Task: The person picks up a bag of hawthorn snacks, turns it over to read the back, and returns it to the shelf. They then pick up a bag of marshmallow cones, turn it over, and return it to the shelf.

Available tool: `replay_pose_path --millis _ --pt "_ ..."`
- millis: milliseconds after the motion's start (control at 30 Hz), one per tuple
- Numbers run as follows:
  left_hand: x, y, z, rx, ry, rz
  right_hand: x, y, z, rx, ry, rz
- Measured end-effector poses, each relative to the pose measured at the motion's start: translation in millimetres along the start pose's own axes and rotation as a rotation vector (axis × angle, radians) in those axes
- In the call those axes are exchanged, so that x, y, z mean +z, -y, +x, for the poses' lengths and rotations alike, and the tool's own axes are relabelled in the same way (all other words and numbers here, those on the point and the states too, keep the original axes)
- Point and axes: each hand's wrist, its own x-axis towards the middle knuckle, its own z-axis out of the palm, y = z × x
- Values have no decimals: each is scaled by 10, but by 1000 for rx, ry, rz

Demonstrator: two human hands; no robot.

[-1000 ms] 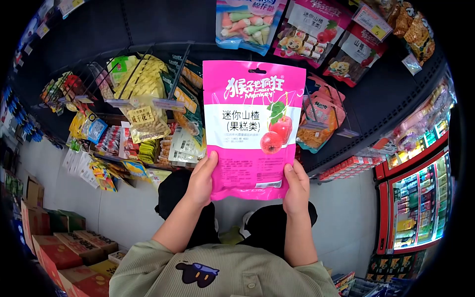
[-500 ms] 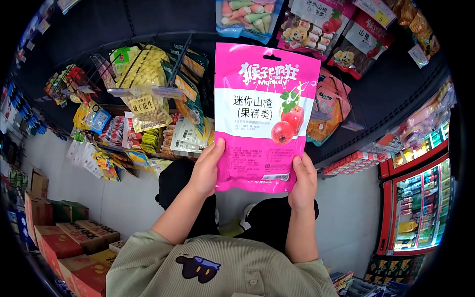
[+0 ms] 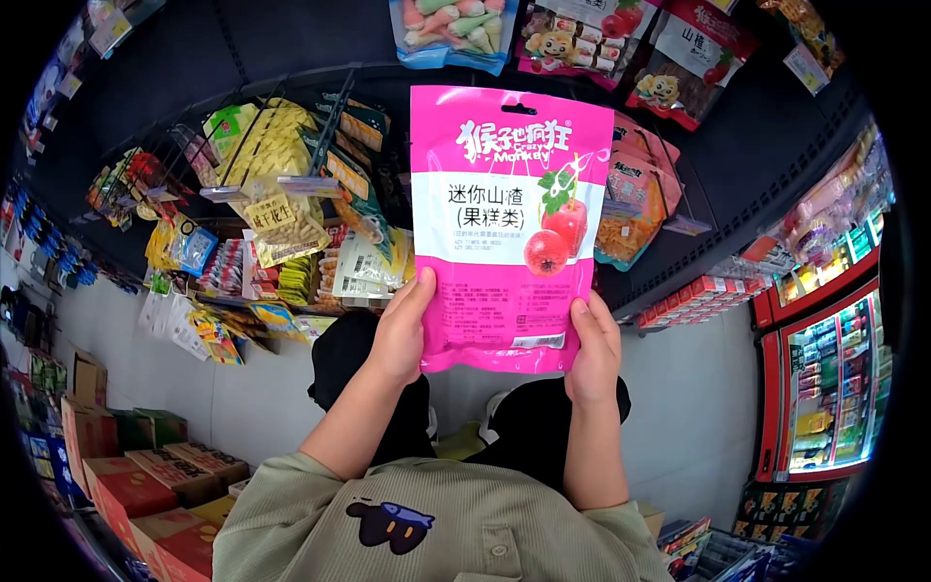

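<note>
A pink and white snack bag [image 3: 504,310] with red hawthorn fruit printed on it is held upright in front of me, its printed face toward the camera. My left hand [image 3: 400,330] grips its lower left edge, thumb on the front. On the opposite edge, my right hand [image 3: 593,349] pinches the lower right side, thumb also in front. The fingers behind the bag are hidden. Just above the bag hang a blue-edged bag of cone-shaped sweets [image 3: 454,34] and a dark pink hawthorn bag [image 3: 690,63].
Yellow peanut bags [image 3: 281,221] hang on hooks at the left, above trays of small packets. Cardboard boxes [image 3: 160,495] are stacked on the floor at lower left. A red-framed drinks cooler [image 3: 824,388] stands at the right. Grey floor [image 3: 679,417] shows around my legs.
The view has shifted slightly, so the shelf goods sit higher and further left. The bag has moved a little left in the view, still held by both hands.
</note>
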Motion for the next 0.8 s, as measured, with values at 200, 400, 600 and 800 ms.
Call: replay_pose_path --millis 200,400,600,800 --pt "-6 -14 -10 0 -11 -3 0 -21 10 15 -1 -5" --pt "-61 -47 -22 6 -17 -31 81 -31 21 14 9 -21" --pt "-160 -93 -52 18 -19 -50 176 -66 35 9 35 -43" --pt "-227 -122 -61 22 -30 -77 273 -47 46 17 54 -52"
